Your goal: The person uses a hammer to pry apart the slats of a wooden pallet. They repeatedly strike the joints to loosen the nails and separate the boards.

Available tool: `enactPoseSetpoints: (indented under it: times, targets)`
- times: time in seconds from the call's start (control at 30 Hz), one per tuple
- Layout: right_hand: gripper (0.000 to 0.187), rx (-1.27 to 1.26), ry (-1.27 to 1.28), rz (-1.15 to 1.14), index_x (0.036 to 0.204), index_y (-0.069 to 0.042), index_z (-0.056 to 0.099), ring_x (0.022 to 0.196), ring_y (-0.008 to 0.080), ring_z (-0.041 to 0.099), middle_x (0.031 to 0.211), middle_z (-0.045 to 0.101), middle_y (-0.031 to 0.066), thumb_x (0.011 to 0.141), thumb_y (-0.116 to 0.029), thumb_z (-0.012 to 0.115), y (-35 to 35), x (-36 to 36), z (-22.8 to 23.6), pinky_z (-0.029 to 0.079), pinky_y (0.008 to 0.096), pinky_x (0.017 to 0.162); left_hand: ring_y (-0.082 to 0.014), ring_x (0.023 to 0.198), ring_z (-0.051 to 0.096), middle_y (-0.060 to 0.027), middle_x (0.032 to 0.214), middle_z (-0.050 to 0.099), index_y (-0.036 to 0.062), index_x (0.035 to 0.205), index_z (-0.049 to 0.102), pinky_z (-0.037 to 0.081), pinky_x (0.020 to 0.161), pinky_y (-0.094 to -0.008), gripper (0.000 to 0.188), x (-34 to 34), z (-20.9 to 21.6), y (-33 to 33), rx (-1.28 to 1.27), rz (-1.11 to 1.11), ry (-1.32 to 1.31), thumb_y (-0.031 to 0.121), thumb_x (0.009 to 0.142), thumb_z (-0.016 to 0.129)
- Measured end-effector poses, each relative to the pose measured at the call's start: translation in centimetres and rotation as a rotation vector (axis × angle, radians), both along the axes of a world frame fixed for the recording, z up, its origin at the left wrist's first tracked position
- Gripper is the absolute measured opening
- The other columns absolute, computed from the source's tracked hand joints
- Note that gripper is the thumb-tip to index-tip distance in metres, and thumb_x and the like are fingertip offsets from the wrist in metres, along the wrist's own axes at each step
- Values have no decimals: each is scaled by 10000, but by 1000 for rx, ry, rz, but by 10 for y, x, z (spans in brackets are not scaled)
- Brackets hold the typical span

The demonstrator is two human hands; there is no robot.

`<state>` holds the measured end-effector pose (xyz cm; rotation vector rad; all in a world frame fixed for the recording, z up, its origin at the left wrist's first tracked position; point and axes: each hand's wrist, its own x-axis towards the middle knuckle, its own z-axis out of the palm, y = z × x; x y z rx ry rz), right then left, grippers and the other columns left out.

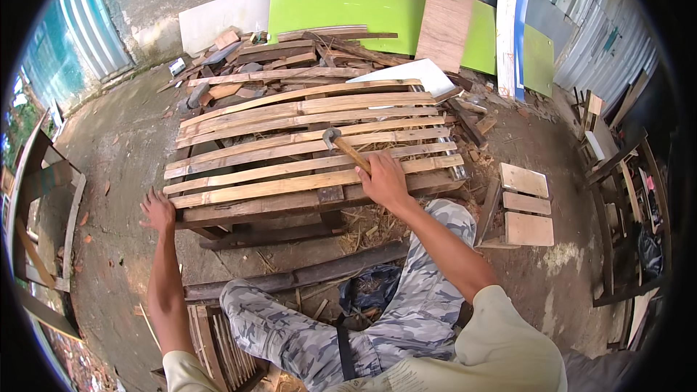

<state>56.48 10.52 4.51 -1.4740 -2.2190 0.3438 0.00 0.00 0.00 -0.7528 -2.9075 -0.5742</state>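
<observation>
A low wooden bench frame (254,210) stands before me, topped by several pale bamboo slats (290,184) laid lengthwise with gaps between them. My right hand (385,180) is closed around the wooden handle of a hammer (351,153). The hammer's metal head is over the middle slats, left of that hand; whether it touches them I cannot tell. At the bench's near left corner, my left hand (157,210) rests with fingers spread, against the end of the nearest slat. It holds nothing.
Scrap wood (283,58) is heaped behind the bench, before leaning green panels (341,7). On the right is a small slatted wooden stool (526,203). A dark pole (298,276) and a black plastic bag (370,289) lie near my legs. Wooden frames (632,196) stand far right.
</observation>
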Motion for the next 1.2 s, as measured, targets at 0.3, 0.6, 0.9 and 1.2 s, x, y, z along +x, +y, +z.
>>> enactPoseSetpoints:
  times: [0.3, 0.6, 0.9, 1.2]
  targets:
    - [313, 237, 188, -9, 1089, 6, 588, 1099, 379, 582, 1116, 645, 200, 981, -288, 608, 11, 26, -26, 411, 505, 970, -379, 1358, 466, -183, 1453, 527, 79, 1348, 597, 373, 1126, -448, 440, 110, 15, 52, 145, -812, 342, 316, 978, 616]
    - [363, 212, 229, -80, 998, 42, 584, 1096, 419, 592, 1111, 657, 252, 988, -321, 607, 30, 42, -25, 441, 538, 952, -367, 1187, 564, -163, 1217, 640, 76, 1206, 678, 449, 1015, -447, 353, 249, 44, 97, 157, -1183, 32, 290, 926, 691]
    - [323, 310, 284, -37, 901, 31, 601, 1031, 375, 601, 940, 675, 226, 934, -282, 674, 38, 43, -36, 434, 502, 945, -345, 1137, 546, -155, 1161, 631, 72, 1132, 733, 422, 1016, -441, 318, 265, 36, 112, 230, -1157, -10, 252, 870, 747]
    - [304, 297, 267, -18, 901, 24, 618, 1016, 337, 608, 884, 684, 196, 943, -274, 659, 39, 49, -31, 400, 477, 965, -355, 1126, 542, -121, 1136, 609, 90, 1149, 661, 423, 989, -463, 308, 270, 54, 131, 9, -1311, 97, 228, 885, 739]
